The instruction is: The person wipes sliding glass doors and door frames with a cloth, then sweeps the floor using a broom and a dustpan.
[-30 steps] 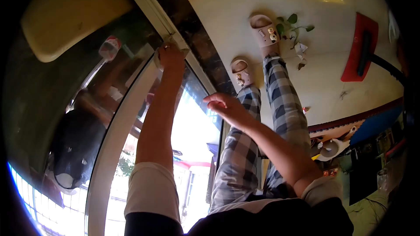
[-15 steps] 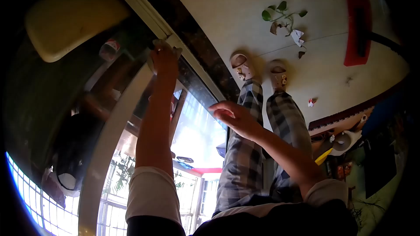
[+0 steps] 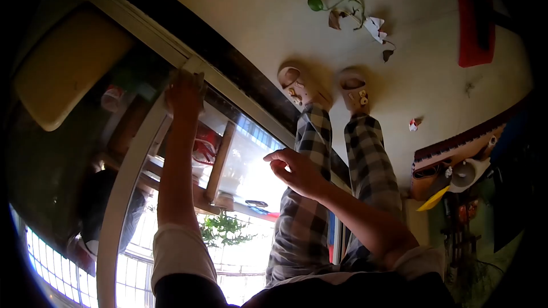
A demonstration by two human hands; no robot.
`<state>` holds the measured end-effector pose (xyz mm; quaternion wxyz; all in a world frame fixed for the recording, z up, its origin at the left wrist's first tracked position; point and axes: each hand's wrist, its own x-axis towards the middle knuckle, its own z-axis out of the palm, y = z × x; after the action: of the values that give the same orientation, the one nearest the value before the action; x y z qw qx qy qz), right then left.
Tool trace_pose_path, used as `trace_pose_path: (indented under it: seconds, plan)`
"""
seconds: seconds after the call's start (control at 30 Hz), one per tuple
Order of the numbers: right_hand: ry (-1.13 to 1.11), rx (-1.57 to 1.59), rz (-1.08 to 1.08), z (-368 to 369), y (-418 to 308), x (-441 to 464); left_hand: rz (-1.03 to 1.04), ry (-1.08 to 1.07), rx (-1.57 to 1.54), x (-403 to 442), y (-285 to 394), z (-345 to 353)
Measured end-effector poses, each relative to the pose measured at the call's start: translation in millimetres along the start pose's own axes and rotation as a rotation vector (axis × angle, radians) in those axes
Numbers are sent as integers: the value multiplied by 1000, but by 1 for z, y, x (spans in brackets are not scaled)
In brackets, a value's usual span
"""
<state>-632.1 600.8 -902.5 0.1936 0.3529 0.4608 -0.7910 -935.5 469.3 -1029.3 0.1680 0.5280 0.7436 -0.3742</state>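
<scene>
My left hand (image 3: pixel 184 94) is closed on a greyish cloth (image 3: pixel 200 80) at the bottom end of the pale door frame (image 3: pixel 128 197), beside the floor track (image 3: pixel 140 23). Only part of the cloth shows around the fingers. My right hand (image 3: pixel 297 174) hangs in the air in front of the checked trousers (image 3: pixel 311 194), its fingers loosely curled and the index finger partly out, with nothing in it. Glass panes lie on both sides of the frame, with bright light and a green plant (image 3: pixel 225 229) showing through.
Pink clogs (image 3: pixel 305 88) are on my feet. A plant cutting (image 3: pixel 354 8) with white scraps lies on the floor ahead. A red broom or squeegee head (image 3: pixel 475 23) is at the upper right. A brown holder with tools (image 3: pixel 451 165) stands at the right. Beyond the glass is a yellowish seat (image 3: pixel 71 63).
My left hand and the cloth have shifted left and slightly down in view. My feet have stepped along the floor, and the view has moved so the cutting sits higher and further left.
</scene>
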Motion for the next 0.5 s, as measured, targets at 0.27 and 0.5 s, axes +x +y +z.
trace_pose_path:
  seconds: [0.27,0.5]
  plan:
    - [-83,135,74,-3,-13,-1,68,-34,40,-2,-13,19]
    - [-47,149,114,-8,-11,-9,43,-445,-9,76,10,-36]
